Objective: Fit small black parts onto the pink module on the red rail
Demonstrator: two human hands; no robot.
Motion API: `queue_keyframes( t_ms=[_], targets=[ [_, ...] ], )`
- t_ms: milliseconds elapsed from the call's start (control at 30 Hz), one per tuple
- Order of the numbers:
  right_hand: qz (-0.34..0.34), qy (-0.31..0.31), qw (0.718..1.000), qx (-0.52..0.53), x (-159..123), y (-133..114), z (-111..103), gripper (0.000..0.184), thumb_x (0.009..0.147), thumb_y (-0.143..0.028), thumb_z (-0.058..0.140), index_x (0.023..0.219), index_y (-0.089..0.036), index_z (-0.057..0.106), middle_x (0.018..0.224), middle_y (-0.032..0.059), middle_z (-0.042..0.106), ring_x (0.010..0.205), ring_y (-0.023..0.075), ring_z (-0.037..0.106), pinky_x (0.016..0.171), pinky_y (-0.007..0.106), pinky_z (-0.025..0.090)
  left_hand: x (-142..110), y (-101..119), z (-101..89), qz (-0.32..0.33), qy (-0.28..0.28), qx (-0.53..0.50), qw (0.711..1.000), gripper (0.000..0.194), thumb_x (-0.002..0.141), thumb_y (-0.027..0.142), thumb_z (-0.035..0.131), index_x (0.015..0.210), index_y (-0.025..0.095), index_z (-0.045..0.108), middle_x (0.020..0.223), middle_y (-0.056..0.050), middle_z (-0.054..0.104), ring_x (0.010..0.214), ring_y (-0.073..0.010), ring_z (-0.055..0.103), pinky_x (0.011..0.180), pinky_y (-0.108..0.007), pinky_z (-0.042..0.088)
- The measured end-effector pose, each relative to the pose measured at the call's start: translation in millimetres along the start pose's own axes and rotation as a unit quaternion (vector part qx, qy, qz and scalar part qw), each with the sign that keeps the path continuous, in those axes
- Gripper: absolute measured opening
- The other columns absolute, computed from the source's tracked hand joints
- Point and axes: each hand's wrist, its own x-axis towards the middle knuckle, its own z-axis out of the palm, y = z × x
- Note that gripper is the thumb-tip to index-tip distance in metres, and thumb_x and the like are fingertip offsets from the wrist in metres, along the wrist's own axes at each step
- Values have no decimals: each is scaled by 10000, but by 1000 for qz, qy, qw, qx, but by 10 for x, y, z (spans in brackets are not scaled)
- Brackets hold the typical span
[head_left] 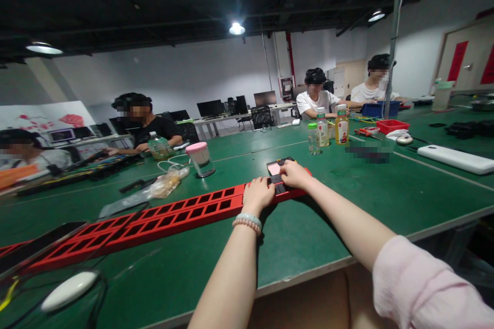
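The red tray (233, 211) lies on the green table (347, 216) — likely light, stiff, best held by its long edges. Left hand (258, 194) and right hand (295, 175) sit close together towards one end — their grip I cannot tell.

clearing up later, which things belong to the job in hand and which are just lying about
Apparently in use:
red slotted strip
dark pieces by the right hand

Apparently just lying about:
pink-lidded jar
drink bottles
white oval object
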Motion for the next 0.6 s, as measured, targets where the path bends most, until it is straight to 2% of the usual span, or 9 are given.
queue_keyframes(
  t_ms=[100, 300, 367, 467, 600],
  targets=[
    [57, 51, 996, -40, -7, 68, 26, 305, 851, -223, 418, 990, -164, 684, 1078, 128, 593, 945, 212, 565, 800, 264, 427, 5, 9, -17, -8, 3, 2, 1000, 434, 878, 361, 305, 1164, 160, 561, 1240, -125, 567, 1162, -257, 485, 982, -374, 331],
    [112, 102, 986, -63, 128, 188, 48, 324, 884, -240, 379, 1019, -147, 659, 1078, 144, 556, 1012, 236, 522, 855, 292, 418, -7, -1, -27, -6, 16, 0, 1000, 424, 877, 376, 306, 1113, 153, 579, 1190, -134, 590, 1125, -262, 505, 943, -380, 361],
    [113, 88, 988, -56, 259, 207, 41, 333, 891, -229, 366, 1064, -147, 639, 1118, 146, 545, 1051, 233, 511, 888, 294, 407, -14, -9, -29, -4, 22, 1, 1000, 425, 876, 372, 308, 1120, 149, 576, 1186, -133, 592, 1124, -263, 503, 947, -387, 359],
    [90, 22, 995, -38, 531, 224, 49, 355, 880, -242, 404, 1168, -150, 590, 1184, 144, 538, 1098, 227, 511, 921, 282, 392, -21, -29, -25, -6, 24, -1, 1000, 428, 874, 363, 311, 1137, 148, 572, 1185, -134, 592, 1124, -269, 503, 955, -400, 354],
    [73, -29, 997, -27, 840, 215, 164, 387, 839, -266, 496, 1195, -142, 587, 1201, 149, 568, 1097, 226, 541, 903, 253, 404, -29, -53, -13, -13, 26, -1, 1000, 431, 871, 374, 315, 1130, 154, 580, 1190, -142, 588, 1125, -279, 505, 946, -408, 361]
  ],
)
